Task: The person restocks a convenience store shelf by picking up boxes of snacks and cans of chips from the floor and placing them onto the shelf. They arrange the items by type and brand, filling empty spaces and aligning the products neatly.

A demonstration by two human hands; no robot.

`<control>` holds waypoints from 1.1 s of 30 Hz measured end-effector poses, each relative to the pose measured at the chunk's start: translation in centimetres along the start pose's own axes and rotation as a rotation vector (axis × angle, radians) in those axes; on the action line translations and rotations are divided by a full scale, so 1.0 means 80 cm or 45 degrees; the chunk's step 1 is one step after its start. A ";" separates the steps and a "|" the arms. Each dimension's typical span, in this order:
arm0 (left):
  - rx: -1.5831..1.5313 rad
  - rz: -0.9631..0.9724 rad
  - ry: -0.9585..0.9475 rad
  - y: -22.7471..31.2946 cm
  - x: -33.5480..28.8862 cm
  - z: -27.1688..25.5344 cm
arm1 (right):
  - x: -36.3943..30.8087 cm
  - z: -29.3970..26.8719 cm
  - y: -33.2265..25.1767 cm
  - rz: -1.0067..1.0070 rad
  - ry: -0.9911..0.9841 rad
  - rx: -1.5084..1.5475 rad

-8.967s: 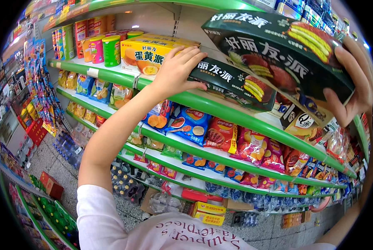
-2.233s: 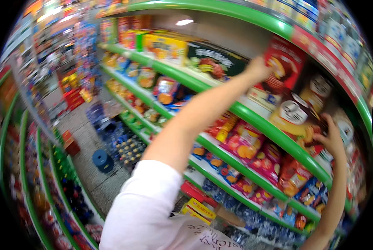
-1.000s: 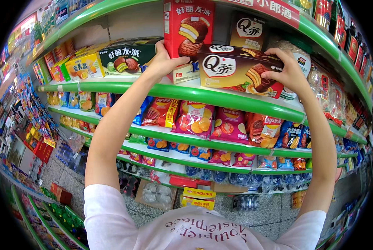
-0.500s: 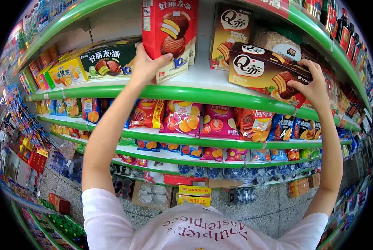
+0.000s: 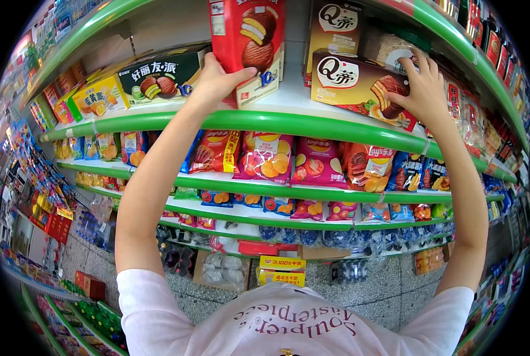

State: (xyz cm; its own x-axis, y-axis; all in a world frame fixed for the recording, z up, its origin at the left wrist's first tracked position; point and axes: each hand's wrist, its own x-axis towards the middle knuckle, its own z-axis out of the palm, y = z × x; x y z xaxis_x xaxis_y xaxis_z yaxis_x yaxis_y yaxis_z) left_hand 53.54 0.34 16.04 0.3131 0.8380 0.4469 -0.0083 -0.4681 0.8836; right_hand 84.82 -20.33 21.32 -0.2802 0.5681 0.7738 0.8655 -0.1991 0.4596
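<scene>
My left hand (image 5: 220,82) is closed round the lower left edge of a tall red box of chocolate pies (image 5: 259,44), its thumb across the front. The box stands upright on the top shelf, its top cut off by the view. My right hand (image 5: 425,89) grips the right end of a brown and cream cake box (image 5: 354,89), thumb on the front and fingers over the top edge. That box lies lengthwise near the shelf's front edge. Behind it stand an upright brown cake box (image 5: 333,26) and a clear jar with a green lid (image 5: 392,47).
A dark green pie box (image 5: 161,77) and a yellow pie box (image 5: 99,98) stand left of the red box. Below the green shelf edge (image 5: 265,118) are rows of chip bags (image 5: 265,157). Bottles (image 5: 495,44) line the upper right shelf. A yellow carton (image 5: 281,270) is on the floor.
The brown cake box has shifted left and back and sits straighter, with my right hand moving along. The red box appears slightly higher and to the right in view, still in my left hand.
</scene>
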 end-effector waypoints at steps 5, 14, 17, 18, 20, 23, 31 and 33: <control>0.212 0.204 0.230 -0.020 -0.004 0.012 | 0.029 0.010 -0.104 -0.075 0.034 0.811; 0.714 0.502 0.284 -0.013 -0.029 0.025 | 0.164 0.066 -0.220 0.530 -0.017 1.718; 0.833 0.654 0.229 -0.010 -0.057 0.027 | 0.180 0.088 -0.229 0.617 0.120 1.571; 0.829 0.639 0.231 -0.012 -0.063 0.022 | 0.181 0.086 -0.235 0.679 0.101 1.497; 1.017 0.634 0.210 -0.029 -0.071 0.005 | 0.179 0.072 -0.238 0.642 0.110 1.474; 1.028 0.789 0.267 -0.053 -0.087 -0.007 | 0.173 0.064 -0.257 0.599 0.175 1.321; 0.772 1.209 0.478 -0.095 -0.087 0.002 | 0.149 0.064 -0.280 0.579 0.213 1.216; 0.776 1.259 0.489 -0.104 -0.084 0.000 | 0.149 0.054 -0.279 0.683 0.150 1.461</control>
State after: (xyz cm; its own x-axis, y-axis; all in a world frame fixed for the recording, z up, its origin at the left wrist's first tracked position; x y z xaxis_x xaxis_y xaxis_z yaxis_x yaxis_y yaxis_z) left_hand 51.49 -1.41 5.70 0.1228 0.0268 0.9921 0.3950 -0.9184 -0.0241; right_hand 63.99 -5.70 18.39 0.2314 0.5453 0.8057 0.7256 0.4549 -0.5163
